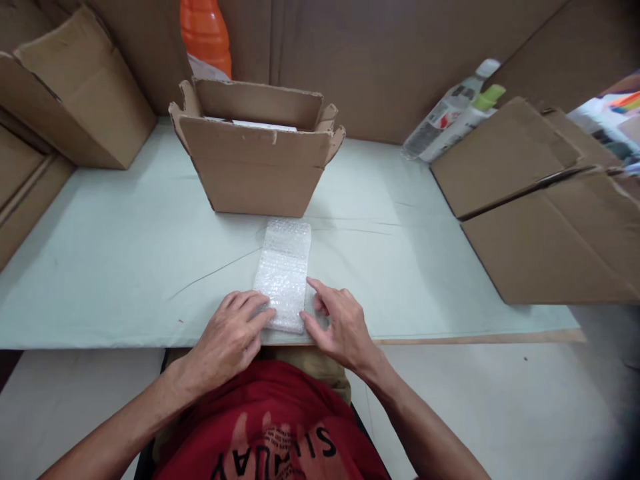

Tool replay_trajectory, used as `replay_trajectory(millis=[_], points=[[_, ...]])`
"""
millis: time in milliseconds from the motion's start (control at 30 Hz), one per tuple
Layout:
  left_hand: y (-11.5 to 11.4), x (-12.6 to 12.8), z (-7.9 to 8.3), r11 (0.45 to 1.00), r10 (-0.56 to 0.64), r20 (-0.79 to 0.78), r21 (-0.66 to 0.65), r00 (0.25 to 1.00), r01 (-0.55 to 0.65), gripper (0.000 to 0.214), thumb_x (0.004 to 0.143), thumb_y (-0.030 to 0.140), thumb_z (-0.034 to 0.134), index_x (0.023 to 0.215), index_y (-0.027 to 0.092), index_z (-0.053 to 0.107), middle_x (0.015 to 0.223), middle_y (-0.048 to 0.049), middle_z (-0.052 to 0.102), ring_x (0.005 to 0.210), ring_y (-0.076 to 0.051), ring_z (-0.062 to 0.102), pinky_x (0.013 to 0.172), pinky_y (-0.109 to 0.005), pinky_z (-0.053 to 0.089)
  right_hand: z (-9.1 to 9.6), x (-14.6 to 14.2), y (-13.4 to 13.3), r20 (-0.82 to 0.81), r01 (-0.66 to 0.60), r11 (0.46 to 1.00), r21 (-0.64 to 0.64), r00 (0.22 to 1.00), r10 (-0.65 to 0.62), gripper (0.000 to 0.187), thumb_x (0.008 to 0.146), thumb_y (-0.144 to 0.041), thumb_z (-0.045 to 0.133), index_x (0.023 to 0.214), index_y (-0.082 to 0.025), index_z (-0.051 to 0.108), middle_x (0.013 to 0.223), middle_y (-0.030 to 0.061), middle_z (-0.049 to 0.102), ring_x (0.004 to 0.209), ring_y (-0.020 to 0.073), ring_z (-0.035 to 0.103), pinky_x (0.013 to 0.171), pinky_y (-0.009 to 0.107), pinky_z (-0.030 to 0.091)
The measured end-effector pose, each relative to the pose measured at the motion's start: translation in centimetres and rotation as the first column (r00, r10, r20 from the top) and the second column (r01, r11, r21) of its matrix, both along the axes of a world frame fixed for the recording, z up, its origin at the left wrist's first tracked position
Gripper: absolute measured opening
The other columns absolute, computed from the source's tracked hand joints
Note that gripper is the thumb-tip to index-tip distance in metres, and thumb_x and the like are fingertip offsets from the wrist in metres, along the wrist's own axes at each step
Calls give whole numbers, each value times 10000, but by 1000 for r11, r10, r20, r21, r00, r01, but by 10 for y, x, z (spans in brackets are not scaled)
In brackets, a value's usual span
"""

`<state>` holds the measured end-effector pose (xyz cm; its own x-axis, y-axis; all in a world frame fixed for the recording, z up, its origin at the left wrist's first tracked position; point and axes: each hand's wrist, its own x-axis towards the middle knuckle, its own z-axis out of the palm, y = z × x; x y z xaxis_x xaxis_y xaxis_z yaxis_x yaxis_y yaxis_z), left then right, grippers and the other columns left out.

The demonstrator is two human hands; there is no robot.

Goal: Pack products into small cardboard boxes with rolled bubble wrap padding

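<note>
A flat rectangular bubble-wrap pouch (285,260) lies on the pale green tabletop, its near end close to the front edge. The fingertips of my left hand (233,330) rest on the pouch's near left side, with the fingers stretched out. On the other side, my right hand (343,323) has its index finger and thumb apart, their tips at the pouch's right edge. Its other fingers are curled. Whether anything is inside the pouch I cannot tell.
An upright cardboard box (260,167) with white items inside stands just beyond the pouch. More cardboard boxes stand at the left (95,93) and right (555,233). An orange bottle (206,37) and a clear bottle (445,113) are at the back. The table's front edge (450,339) is near me.
</note>
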<state>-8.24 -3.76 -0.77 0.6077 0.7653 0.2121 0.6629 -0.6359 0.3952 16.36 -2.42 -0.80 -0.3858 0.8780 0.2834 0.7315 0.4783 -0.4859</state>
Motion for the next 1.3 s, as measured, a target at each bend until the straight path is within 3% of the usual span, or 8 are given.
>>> replay_trajectory(millis=[167, 367, 533, 767, 900, 1067, 1200, 1300], points=[[3, 1, -6, 999, 7, 122, 41, 992, -12, 355, 850, -1, 503, 1130, 164, 644, 1163, -115, 698, 1110, -269, 593, 941, -440, 478, 4, -4, -9, 50, -212, 977, 22, 976, 210, 440, 915, -393, 655, 1289, -177, 570, 1227, 139, 689, 1050, 292, 618, 861, 439, 445], [6, 2, -2, 987, 123, 268, -134, 956, -89, 247, 921, 106, 505, 1079, 170, 684, 882, -65, 733, 811, -198, 652, 772, -357, 511, -13, -9, -8, -109, -92, 993, -70, 991, 84, 299, 960, -203, 572, 1257, -191, 604, 874, 40, 751, 728, 193, 636, 752, 356, 480], [16, 7, -4, 951, 256, 270, -240, 928, -193, 286, 916, 190, 540, 1156, 189, 696, 977, -81, 748, 855, -196, 678, 811, -337, 545, -10, -3, -16, -73, 9, 999, 38, 997, -6, 346, 949, -283, 610, 1289, -219, 593, 1018, 95, 725, 885, 240, 663, 773, 384, 491], [24, 12, -14, 969, 247, 224, -57, 943, -240, 246, 951, 201, 531, 1141, 175, 684, 1056, -109, 699, 961, -227, 657, 843, -361, 543, -6, -7, -23, 119, -132, 987, 92, 986, 120, 286, 929, -267, 632, 1207, -201, 629, 1241, 140, 677, 1115, 303, 600, 896, 465, 446], [15, 5, -10, 987, 160, 302, -23, 940, -161, 287, 911, 208, 602, 1190, 189, 668, 1207, -135, 674, 1129, -277, 607, 979, -456, 500, -11, -10, -15, 25, -95, 994, 58, 995, 94, 228, 971, -194, 563, 1183, -200, 646, 1098, 95, 745, 987, 249, 644, 849, 425, 453], [3, -3, -9, 982, 162, 371, -156, 914, -111, 336, 912, 123, 535, 1216, 194, 660, 1024, -90, 727, 972, -223, 641, 873, -395, 521, -10, -7, -13, -162, -104, 993, -58, 982, 94, 233, 975, -235, 591, 1201, -221, 646, 956, 48, 763, 850, 207, 671, 809, 379, 489], [11, 2, -13, 970, 234, 318, -138, 919, -199, 280, 946, 184, 535, 1205, 175, 642, 924, -71, 711, 823, -192, 626, 773, -344, 524, -8, -6, -16, -90, 14, 997, 78, 996, -7, 260, 965, -270, 595, 1220, -233, 631, 1155, 113, 710, 1002, 255, 648, 838, 418, 480], [18, 7, -15, 963, 269, 245, -51, 931, -265, 257, 955, 199, 540, 1189, 154, 635, 939, -85, 695, 857, -217, 631, 793, -368, 526, -6, -8, -16, 44, -57, 990, 133, 998, 51, 276, 945, -274, 623, 1217, -229, 627, 1217, 125, 682, 1085, 285, 611, 894, 459, 454]])
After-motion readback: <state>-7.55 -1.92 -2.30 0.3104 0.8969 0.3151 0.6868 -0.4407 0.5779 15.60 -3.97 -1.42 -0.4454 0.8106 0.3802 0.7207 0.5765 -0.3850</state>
